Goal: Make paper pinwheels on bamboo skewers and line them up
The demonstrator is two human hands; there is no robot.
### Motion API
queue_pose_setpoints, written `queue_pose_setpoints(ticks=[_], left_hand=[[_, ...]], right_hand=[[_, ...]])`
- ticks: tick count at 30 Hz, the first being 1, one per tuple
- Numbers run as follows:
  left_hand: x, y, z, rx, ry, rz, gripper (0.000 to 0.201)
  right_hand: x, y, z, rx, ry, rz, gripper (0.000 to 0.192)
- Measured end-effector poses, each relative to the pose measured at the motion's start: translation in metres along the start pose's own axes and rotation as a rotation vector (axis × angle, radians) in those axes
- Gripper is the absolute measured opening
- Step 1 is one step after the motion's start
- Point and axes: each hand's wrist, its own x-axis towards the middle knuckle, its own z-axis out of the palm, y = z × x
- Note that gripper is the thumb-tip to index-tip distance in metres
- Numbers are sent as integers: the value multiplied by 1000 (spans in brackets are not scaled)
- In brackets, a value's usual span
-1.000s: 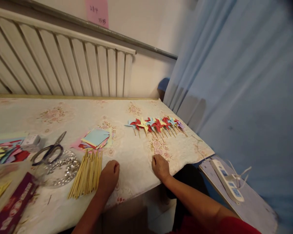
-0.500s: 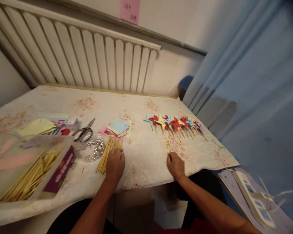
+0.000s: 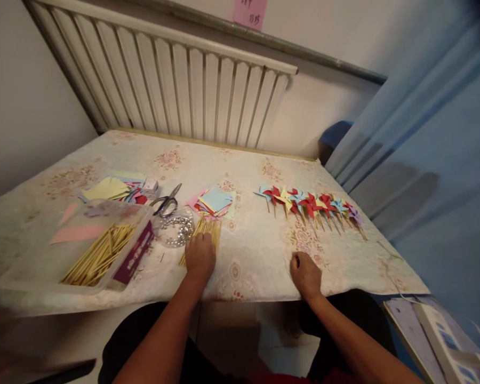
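Note:
My left hand (image 3: 200,255) is closed in a fist and rests on a bundle of thin yellow wooden sticks (image 3: 213,228), covering their near part. I see nothing held in it. My right hand (image 3: 306,274), also curled into a fist, lies on the tablecloth near the front edge, with nothing visible inside. Beyond the bundle is a stack of coloured paper squares (image 3: 215,200). A clear round dish of small shiny pieces (image 3: 176,228) sits left of my left hand, with scissors (image 3: 166,205) behind it. Finished paper pinwheels (image 3: 311,205) lie in a row beyond my right hand.
On the left stands a clear plastic box (image 3: 28,284) with more sticks (image 3: 100,253) and a purple packet (image 3: 135,253). Paper pieces (image 3: 108,189) and a small white box (image 3: 150,188) lie behind it. A power strip (image 3: 440,330) sits low at right, beside a blue curtain (image 3: 436,160).
The view has turned left, so the table's things appear farther right. Both hands stay closed on the table, in nearly the same places.

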Motion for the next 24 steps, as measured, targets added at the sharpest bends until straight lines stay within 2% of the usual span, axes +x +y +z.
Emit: queue_pose_setpoints(ticks=[10,14,19,24], left_hand=[[6,-2,-1,-34,-24,-27,22],[5,0,0,-22,0,-25,21],[-7,15,4,-25,5,77,20],[-17,31,6,-55,-90,175,23]], right_hand=[[-1,0,-1,36,-5,17,19],[-1,1,0,31,-3,20,18],[-1,1,0,36,14,23,17],[-1,0,0,35,14,24,18]])
